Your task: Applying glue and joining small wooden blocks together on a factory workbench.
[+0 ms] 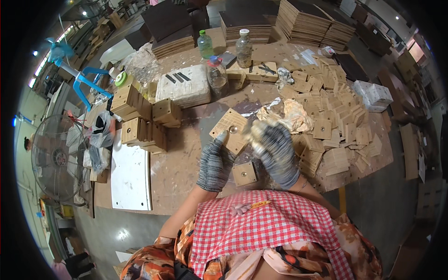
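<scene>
My left hand (215,163), in a grey knitted glove, grips a square wooden block (228,128) by its lower left edge, thumb on top. The block has a round hole near its middle and small holes at the corners. My right hand (275,151), also gloved, is curled close to the block's right side. Its fingertips are blurred around something pale and yellowish that I cannot make out. Below the held block, a second wooden block (244,174) with a central hole lies on the table between my wrists.
A heap of loose wooden blocks (322,126) covers the table's right side, beside a crumpled cloth (296,114). Stacked blocks (140,133) and a white panel (130,172) are left. Bottles (243,49), a wrapped bundle (184,86) and stacked boards (303,23) stand farther back.
</scene>
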Motion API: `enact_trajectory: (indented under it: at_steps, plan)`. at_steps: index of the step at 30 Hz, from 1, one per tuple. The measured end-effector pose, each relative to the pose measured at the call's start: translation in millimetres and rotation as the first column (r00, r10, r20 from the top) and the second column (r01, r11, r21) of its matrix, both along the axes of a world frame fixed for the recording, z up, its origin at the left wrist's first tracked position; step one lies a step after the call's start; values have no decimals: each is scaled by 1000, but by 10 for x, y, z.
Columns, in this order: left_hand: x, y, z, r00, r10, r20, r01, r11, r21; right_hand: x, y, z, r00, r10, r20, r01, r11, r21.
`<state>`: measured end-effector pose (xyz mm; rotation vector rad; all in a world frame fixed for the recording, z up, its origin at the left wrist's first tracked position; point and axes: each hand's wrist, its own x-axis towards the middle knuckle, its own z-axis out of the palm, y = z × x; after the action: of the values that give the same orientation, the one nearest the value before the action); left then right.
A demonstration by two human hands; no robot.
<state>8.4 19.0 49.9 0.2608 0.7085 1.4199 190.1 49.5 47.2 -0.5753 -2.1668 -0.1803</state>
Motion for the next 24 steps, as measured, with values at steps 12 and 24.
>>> enact_trajectory:
  at_steps: [12, 24]
  plan:
    - [1, -1, -57, 1000, -13, -17, 13, 1000, -7, -3, -95, 92, 993, 13, -116, -20, 998, -56]
    - [-1, -75, -22, 1000, -21, -22, 23, 996, 91, 147, 40, -159, 653, -279, -704, -483, 563, -671]
